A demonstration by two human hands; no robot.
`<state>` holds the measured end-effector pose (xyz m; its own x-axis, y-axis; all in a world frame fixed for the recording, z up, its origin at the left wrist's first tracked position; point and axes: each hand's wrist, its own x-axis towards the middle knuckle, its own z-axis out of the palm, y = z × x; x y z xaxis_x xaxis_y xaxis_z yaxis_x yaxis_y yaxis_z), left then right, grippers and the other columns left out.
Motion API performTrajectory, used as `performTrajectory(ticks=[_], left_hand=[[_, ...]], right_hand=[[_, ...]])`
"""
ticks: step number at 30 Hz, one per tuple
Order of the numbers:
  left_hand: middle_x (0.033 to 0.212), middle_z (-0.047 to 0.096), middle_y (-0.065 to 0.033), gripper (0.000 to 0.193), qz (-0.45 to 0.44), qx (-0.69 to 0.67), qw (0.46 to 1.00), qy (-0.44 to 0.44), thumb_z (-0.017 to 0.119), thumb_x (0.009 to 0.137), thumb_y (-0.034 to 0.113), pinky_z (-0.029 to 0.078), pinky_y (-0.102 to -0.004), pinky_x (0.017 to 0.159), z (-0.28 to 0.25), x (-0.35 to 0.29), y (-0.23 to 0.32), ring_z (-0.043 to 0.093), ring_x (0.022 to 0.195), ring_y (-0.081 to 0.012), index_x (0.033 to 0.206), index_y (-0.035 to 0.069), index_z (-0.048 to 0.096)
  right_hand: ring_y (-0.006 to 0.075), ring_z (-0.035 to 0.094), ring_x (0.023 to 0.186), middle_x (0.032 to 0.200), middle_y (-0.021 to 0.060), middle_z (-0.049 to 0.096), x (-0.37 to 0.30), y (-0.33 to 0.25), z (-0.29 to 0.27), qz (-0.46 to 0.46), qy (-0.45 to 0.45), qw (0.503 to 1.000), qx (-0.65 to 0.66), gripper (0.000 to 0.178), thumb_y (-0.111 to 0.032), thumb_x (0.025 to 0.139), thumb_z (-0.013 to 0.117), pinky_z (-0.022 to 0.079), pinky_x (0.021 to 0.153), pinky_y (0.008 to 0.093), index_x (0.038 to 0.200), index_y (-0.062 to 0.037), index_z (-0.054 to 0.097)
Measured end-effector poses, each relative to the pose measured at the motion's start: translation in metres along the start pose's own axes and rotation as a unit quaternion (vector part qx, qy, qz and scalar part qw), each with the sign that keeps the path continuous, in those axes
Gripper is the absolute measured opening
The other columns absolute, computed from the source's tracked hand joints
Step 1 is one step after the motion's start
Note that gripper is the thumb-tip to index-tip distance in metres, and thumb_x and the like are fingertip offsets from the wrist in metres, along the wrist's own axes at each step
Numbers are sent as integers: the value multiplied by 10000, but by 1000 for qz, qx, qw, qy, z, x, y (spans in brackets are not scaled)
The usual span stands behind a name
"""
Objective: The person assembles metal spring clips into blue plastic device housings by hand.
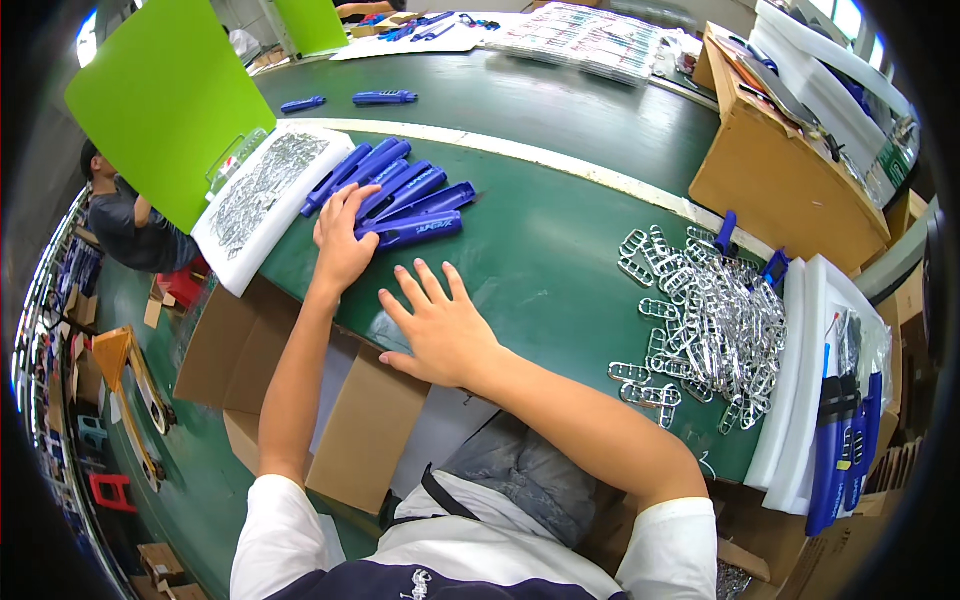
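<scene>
Several long blue plastic casings [420,229] lie fanned side by side on the green table, left of the middle. My left hand [343,240] is curled over their near-left ends, with the thumb by the nearest casing and the fingers over those behind it. How firmly it grips is partly hidden by the hand itself. My right hand [440,330] hovers over or rests at the table's near edge, palm down, fingers spread and holding nothing. To the left of the casings, a white foam tray [213,262] holds many small silvery metal parts.
A heap of shiny oval metal links [715,325] covers the right side, near white foam sheets [792,400] and bagged blue tools [845,450]. Two blue pieces [385,97] lie beyond the pale strip. An open cardboard box [365,430] stands below the near edge; a green panel [165,110] rises left.
</scene>
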<state>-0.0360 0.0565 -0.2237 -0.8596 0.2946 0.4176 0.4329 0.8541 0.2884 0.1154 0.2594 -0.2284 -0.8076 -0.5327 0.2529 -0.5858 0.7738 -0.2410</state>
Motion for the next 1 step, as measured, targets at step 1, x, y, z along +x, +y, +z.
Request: performTrajectory(ticks=[1], left_hand=[[1602, 412, -126, 822, 3, 40, 999, -4, 655, 776, 136, 206, -599, 1242, 6, -2, 6, 343, 1521, -364, 1562, 217, 430]], right_hand=[[444, 263, 1563, 1654, 245, 351, -1, 1, 1, 1, -2, 1000, -4, 835, -647, 977, 556, 179, 1255, 637, 1586, -89, 431]])
